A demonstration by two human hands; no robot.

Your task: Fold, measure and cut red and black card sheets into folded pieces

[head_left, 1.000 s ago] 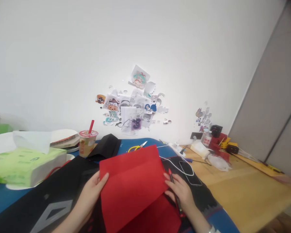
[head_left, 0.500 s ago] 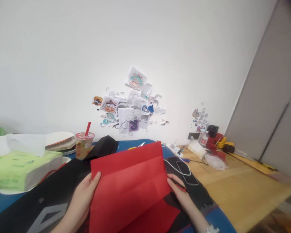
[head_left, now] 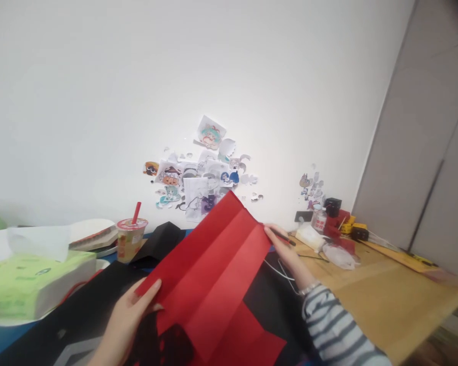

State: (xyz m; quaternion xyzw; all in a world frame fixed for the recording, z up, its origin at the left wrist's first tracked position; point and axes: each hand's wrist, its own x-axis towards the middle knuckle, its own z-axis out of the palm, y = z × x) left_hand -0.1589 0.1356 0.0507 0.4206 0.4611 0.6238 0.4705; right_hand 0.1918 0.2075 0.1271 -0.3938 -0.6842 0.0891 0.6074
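Note:
A large sheet of red paper [head_left: 213, 259] with parallel crease lines is held up, tilted, between my two hands. My left hand [head_left: 133, 310] pinches its lower left corner, thumb on the front face. On the upper right edge my right hand [head_left: 280, 244] grips the sheet; a dark pen-like stick [head_left: 284, 237] also lies across that hand. Another red piece of paper [head_left: 252, 338] lies below the sheet, over black material [head_left: 270, 290]. A grey set square [head_left: 78, 352] rests on black paper near my left forearm.
On the left stand a green tissue pack [head_left: 41, 279] and a drink cup [head_left: 130, 239] with a red straw. Folded black paper [head_left: 162, 241] lies behind the sheet. A wooden table [head_left: 381, 290] extends right, holding a plastic bag [head_left: 339, 255] and yellow blocks [head_left: 353, 227]. Paper cutouts [head_left: 196, 190] cover the wall.
The red sheet has turned counterclockwise, its right side rising. My right hand has moved up with it, bringing the striped sleeve into view. My left hand has moved slightly lower.

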